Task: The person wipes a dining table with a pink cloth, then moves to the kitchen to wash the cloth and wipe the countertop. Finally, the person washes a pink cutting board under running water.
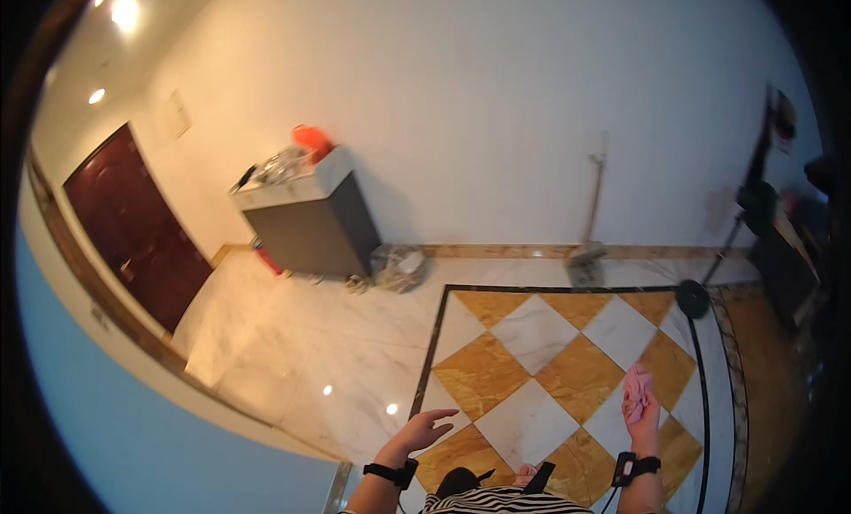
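A crumpled pink cloth point(637, 389) is held in my right hand point(642, 417), above the patterned tile floor point(525, 407) at the lower right. Nothing is in my left hand point(425, 431), whose fingers and thumb are spread over the floor at the lower middle. Each wrist wears a black strap with a small device. Below, between my arms, a black-and-white striped garment and part of a foot show.
A grey cabinet point(306, 238) with bags on top stands against the wall, a clear plastic bag point(399, 268) beside it. A broom and dustpan point(586, 254) lean further right. A black stand point(693, 298) rests at the right. A dark red door point(139, 228) is at the left.
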The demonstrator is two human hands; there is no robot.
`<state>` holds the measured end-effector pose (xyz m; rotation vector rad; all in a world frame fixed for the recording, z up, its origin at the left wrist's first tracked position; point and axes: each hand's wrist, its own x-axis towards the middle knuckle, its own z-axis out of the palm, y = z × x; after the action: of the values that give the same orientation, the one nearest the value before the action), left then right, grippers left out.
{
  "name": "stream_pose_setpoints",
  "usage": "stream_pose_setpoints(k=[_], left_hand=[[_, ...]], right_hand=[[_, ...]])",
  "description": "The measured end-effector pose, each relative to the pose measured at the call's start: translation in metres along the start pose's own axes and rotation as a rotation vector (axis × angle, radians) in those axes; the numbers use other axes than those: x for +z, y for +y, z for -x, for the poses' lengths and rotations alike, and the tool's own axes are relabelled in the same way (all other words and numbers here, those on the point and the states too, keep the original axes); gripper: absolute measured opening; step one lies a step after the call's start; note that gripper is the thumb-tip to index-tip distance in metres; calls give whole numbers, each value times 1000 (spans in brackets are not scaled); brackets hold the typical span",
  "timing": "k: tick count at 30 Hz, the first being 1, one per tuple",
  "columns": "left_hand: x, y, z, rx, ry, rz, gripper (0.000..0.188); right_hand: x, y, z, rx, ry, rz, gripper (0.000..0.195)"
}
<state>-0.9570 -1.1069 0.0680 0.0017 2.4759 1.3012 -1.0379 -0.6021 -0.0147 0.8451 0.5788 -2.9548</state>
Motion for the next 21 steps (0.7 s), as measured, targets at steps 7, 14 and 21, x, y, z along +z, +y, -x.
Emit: stream_pose_setpoints(k=[7, 14, 21], left_hand=[[26, -130, 86, -202, 475, 262, 39], [64, -258, 208, -624, 807, 549, 44], [-121, -278, 169, -507, 939, 557, 38]], right_hand=[[158, 134, -101, 534, -369, 264, 34], [269, 360, -140, 825, -519, 406, 32], [442, 559, -122, 1009, -747, 290, 31]])
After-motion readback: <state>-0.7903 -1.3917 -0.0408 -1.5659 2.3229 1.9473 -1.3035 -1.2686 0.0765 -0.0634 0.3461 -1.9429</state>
